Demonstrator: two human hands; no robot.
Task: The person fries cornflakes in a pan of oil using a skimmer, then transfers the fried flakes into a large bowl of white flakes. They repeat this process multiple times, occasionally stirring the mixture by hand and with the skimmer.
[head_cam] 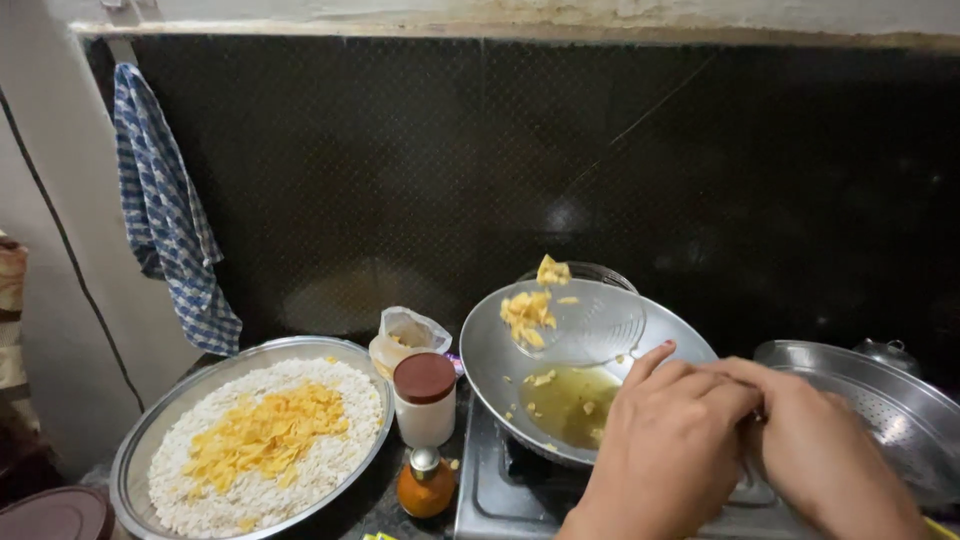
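Two hands meet at the near rim of the wok (490,350): the left hand (668,450) with fingers curled together and one fingertip raised, the right hand (825,455) with fingers closed on something hidden between the hands, so what they clamp cannot be told. Above the wok's oil (570,400) a mesh skimmer (585,320) holds yellow chips (528,310). Left of the wok stand a capped jar (424,398), a small bottle (425,482), a plastic bag (405,335) and a tray (150,430) of white flakes; a perforated bowl (880,400) sits right.
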